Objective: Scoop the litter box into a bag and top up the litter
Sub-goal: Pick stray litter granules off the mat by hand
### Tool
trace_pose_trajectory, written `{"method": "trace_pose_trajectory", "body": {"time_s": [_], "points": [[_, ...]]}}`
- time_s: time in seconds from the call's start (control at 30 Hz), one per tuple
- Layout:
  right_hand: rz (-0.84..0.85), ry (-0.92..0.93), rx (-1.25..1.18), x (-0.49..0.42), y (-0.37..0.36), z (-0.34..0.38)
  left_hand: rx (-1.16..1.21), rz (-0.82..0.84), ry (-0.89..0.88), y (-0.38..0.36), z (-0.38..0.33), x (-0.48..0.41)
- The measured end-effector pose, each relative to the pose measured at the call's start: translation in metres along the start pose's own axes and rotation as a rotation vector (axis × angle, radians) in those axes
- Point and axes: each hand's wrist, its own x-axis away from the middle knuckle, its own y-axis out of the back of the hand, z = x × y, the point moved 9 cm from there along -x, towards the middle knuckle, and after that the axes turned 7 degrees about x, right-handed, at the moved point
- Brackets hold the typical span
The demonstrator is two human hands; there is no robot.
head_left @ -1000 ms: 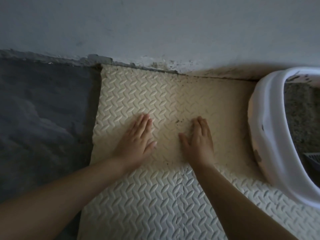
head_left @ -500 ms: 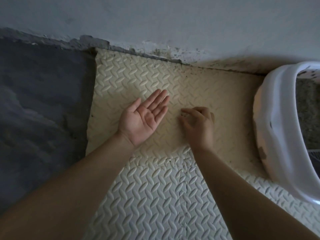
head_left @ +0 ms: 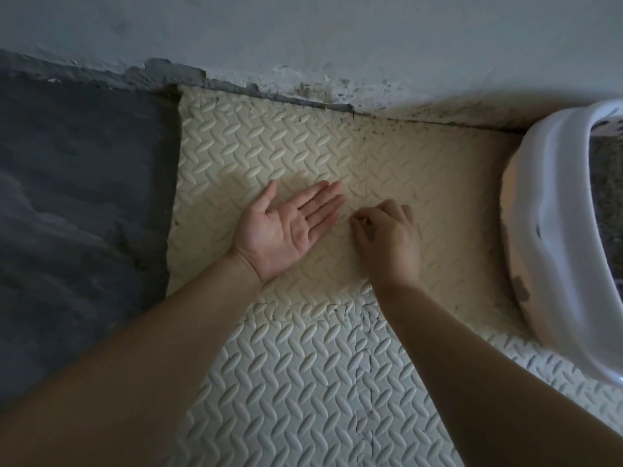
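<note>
A cream foam floor mat point(head_left: 303, 136) with a raised herringbone pattern lies against a scuffed grey wall point(head_left: 303, 28), and dark specks dot it near the wall. The left hand point(head_left: 286, 230) lies palm up on the mat with its fingers straight, holding nothing visible. Just beside it, the right hand point(head_left: 387, 237) is palm down, its curled fingertips pinched together at the mat. Any grain between them is too small to see. The white litter box point(head_left: 553, 230) sits at the right edge, with grey litter point(head_left: 606, 183) inside. No scoop or bag is in view. This looks like picking up stray litter. The next move is probably to drop the pinch into the waiting palm, keeping it tight.
</note>
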Motion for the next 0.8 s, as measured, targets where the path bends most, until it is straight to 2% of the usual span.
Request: {"method": "trace_pose_trajectory", "body": {"time_s": [0.13,0.2,0.27,0.37,0.43,0.63,0.8], "points": [[0.102,-0.035,0.055,-0.004,-0.01,0.001,-0.015,-0.007,-0.01,0.0,-0.001,-0.002],[0.112,-0.162,-0.049,-0.003,-0.009,-0.001,0.002,-0.009,-0.02,0.0,-0.001,-0.003],[0.095,-0.296,-0.254,0.005,-0.002,0.008,0.026,-0.007,-0.042,0.001,-0.001,-0.005],[0.116,-0.213,-0.398,0.024,0.003,0.055,0.08,0.035,-0.057,-0.005,0.0,-0.006],[0.115,-0.157,-0.402,0.037,-0.003,0.077,0.0,0.003,-0.076,-0.003,0.0,-0.006],[0.078,-0.264,-0.416,0.05,-0.021,0.08,-0.073,0.021,-0.077,-0.002,0.001,-0.005],[0.063,-0.25,-0.446,0.054,-0.019,0.08,-0.064,0.059,-0.074,-0.008,0.002,-0.003]]}}
